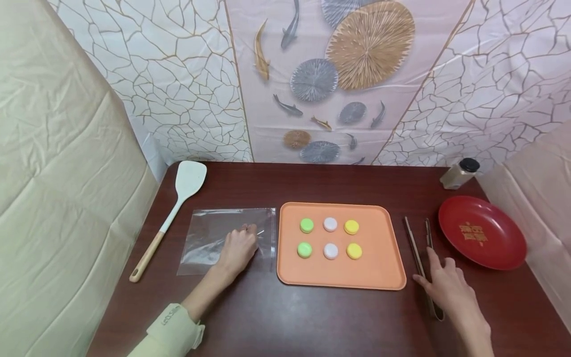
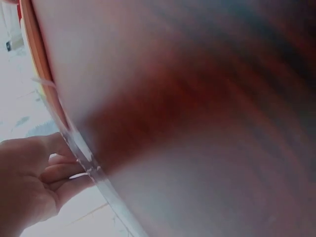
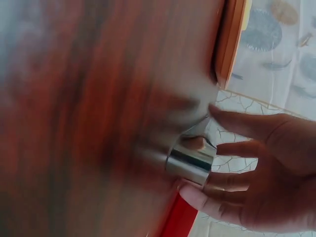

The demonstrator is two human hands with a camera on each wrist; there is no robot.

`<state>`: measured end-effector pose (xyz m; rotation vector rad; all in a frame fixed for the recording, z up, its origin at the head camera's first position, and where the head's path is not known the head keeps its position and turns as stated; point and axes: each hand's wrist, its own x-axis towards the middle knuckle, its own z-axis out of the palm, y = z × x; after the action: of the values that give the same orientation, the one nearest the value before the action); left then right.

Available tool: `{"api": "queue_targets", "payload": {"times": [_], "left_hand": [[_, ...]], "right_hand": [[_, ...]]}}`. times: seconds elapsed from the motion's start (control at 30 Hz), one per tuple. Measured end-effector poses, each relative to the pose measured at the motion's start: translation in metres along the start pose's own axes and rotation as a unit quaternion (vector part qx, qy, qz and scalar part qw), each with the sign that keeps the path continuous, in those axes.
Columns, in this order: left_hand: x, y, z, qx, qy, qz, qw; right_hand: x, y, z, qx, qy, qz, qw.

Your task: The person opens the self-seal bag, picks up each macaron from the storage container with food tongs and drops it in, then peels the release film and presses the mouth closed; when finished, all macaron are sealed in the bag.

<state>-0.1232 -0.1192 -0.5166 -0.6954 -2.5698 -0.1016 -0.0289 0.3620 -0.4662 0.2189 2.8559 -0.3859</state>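
One pair of tongs (image 1: 415, 248), lower right, slants up-left between right hand's (image 1: 451, 287) widely parted thumb and fingers; left hand's (image 1: 239, 246) grip: cannot tell.

The head view looks forward, down over the table (image 1: 339, 320). Both wrist views skim it closely; head and right share the tongs (image 1: 415, 248).

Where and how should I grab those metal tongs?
Probably grip the tongs across both arms, ahead of the bend, from above right with your right hand: they lie with arms spread side by side, bend toward you, suiting an inward squeeze.
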Motion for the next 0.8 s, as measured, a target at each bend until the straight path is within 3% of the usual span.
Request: {"api": "queue_targets", "payload": {"times": [0.1, 0.27, 0.47, 0.57, 0.67, 0.8], "left_hand": [[0.000, -0.004, -0.003, -0.045, -0.001, -0.011, 0.9989], [0.002, -0.008, -0.011, -0.085, -0.031, -0.031, 0.9954], [0.002, -0.012, -0.011, -0.144, -0.032, -0.068, 0.9867], [-0.003, -0.019, 0.002, -0.169, 0.000, -0.070, 0.9831], [-0.011, -0.031, 0.032, -0.178, 0.022, -0.074, 0.9811], [-0.021, -0.045, 0.066, -0.167, 0.012, -0.087, 0.9821]], "right_hand": [[0.003, 0.003, 0.000, -0.005, -0.023, 0.014, 1.000], [0.007, 0.007, -0.001, 0.002, -0.049, 0.025, 0.999], [0.006, 0.014, -0.004, 0.020, -0.047, 0.027, 0.998], [0.004, 0.019, -0.007, 0.049, -0.013, 0.014, 0.999], [0.001, 0.022, -0.009, 0.078, 0.043, -0.007, 0.996], [-0.004, 0.022, -0.009, 0.099, 0.108, -0.027, 0.989]]}}
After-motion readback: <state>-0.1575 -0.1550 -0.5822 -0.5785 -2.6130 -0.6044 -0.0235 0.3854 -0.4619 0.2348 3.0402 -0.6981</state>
